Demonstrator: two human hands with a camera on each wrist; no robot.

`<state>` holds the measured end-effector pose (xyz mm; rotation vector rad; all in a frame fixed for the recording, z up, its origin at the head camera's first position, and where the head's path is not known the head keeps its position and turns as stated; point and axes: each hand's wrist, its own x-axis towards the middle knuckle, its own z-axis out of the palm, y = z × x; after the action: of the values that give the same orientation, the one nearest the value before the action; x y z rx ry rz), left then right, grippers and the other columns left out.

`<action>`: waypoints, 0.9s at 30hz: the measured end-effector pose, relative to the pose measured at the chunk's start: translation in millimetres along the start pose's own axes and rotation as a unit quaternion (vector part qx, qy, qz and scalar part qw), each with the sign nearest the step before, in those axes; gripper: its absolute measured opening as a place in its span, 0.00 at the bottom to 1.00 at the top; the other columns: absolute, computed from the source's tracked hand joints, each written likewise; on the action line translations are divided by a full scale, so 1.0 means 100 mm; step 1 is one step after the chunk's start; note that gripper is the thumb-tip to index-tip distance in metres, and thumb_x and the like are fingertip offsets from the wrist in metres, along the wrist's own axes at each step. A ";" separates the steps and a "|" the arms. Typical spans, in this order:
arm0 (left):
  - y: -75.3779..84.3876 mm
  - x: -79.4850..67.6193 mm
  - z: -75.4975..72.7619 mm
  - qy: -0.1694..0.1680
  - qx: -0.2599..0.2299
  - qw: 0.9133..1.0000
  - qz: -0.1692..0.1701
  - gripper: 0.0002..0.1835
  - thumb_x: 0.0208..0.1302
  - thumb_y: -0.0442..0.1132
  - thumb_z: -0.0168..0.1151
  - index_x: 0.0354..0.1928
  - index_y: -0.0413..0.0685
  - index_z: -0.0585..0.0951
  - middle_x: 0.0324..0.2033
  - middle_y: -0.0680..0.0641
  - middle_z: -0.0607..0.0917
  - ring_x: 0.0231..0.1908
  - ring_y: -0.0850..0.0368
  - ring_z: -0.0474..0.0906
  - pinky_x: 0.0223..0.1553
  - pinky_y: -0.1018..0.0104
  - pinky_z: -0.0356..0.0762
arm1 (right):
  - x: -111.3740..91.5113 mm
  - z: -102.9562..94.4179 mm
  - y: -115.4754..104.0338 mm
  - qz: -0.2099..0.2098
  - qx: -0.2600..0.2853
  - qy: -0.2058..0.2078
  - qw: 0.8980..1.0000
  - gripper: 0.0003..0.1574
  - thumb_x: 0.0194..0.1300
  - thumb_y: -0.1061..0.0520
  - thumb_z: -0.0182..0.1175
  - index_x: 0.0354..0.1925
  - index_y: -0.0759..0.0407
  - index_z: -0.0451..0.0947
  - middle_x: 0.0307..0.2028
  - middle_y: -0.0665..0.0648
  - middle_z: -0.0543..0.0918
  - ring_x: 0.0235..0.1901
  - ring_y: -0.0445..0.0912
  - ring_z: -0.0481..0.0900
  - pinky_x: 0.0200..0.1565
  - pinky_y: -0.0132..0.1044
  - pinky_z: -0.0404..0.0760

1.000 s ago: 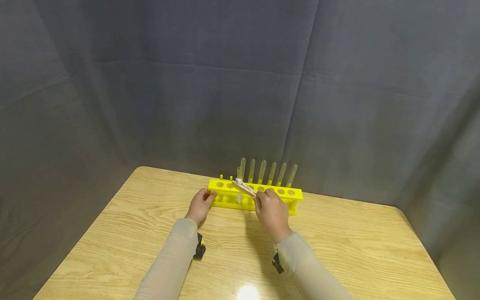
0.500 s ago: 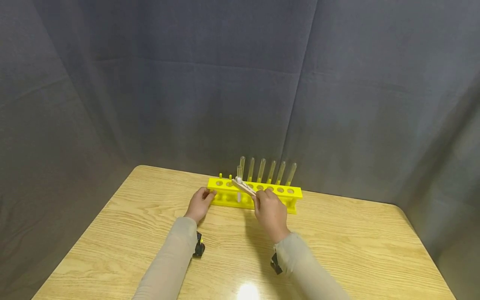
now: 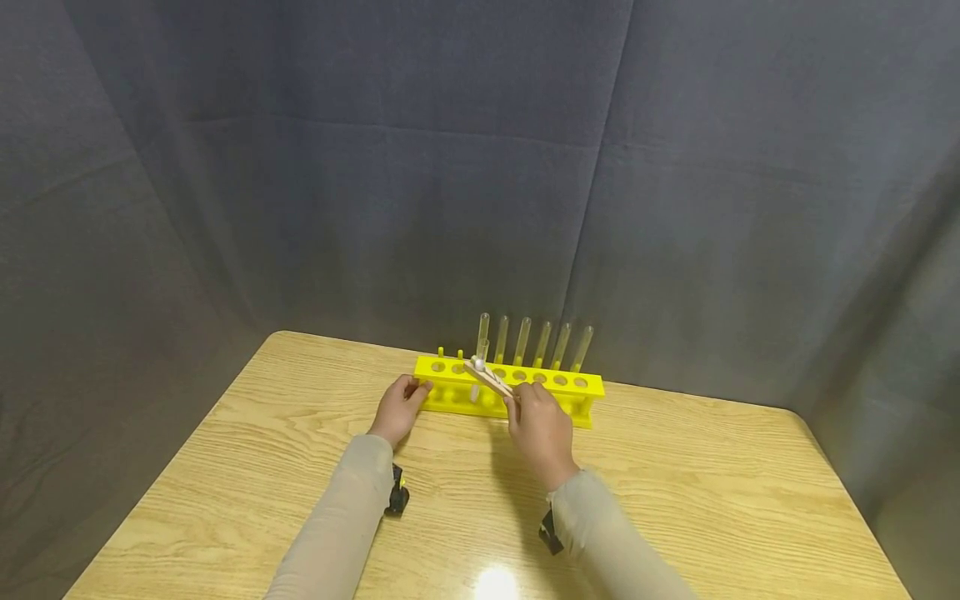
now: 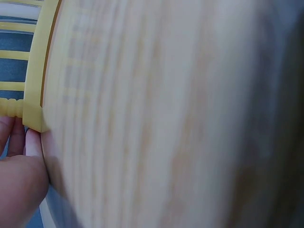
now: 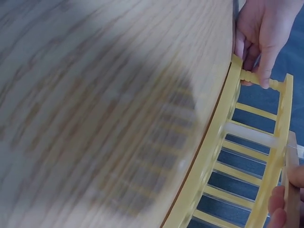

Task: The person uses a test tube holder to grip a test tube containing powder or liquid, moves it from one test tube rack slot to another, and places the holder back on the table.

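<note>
A yellow test tube rack (image 3: 595, 387) stands near the table's far edge. My left hand (image 3: 400, 411) holds its left end, thumb and fingers about the end post in the right wrist view. My right hand (image 3: 542, 429) grips a wooden test tube holder (image 3: 491, 380) that slants up to the left over the rack's top. At the holder's far tip is a test tube (image 3: 482, 350), slightly tilted, passing down through a hole of the rack. Its lower part (image 5: 249, 134) looks whitish between the rack's bars. The holder's jaws are too small to make out clearly.
Several clear test tubes (image 3: 522, 340) stand upside down on pegs along the rack's back. Two bare yellow pegs (image 3: 441, 352) are at its left. The wooden table (image 3: 675, 483) ends at a grey curtain (image 3: 375, 208) behind the rack.
The test tube at the holder's tip has tilted: its top has shifted right and its lower end a little left. Both hands have stayed nearly in place.
</note>
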<state>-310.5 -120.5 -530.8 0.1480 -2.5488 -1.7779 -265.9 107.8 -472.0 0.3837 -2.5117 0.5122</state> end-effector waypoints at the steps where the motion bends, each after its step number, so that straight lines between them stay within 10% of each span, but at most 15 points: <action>1: 0.00 0.00 0.00 0.000 0.000 1.000 0.001 0.15 0.79 0.47 0.53 0.47 0.40 0.75 0.54 0.38 0.79 0.53 0.43 0.73 0.58 0.47 0.69 | 0.00 0.00 0.00 0.000 0.000 0.000 1.000 0.08 0.67 0.57 0.69 0.37 0.62 0.82 0.29 0.56 0.81 0.23 0.46 0.76 0.20 0.39 0.75; 27: 0.02 -0.02 0.00 0.009 0.002 1.000 0.010 0.15 0.79 0.47 0.54 0.47 0.39 0.76 0.54 0.37 0.79 0.54 0.42 0.73 0.59 0.46 0.69 | 0.00 0.05 0.03 0.013 -0.020 -0.012 1.000 0.10 0.69 0.55 0.67 0.38 0.62 0.81 0.31 0.57 0.82 0.26 0.50 0.80 0.19 0.41 0.74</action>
<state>-308.3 -119.8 -529.0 0.1392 -2.5328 -1.7558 -269.2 108.3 -476.8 0.3437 -2.5482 0.4686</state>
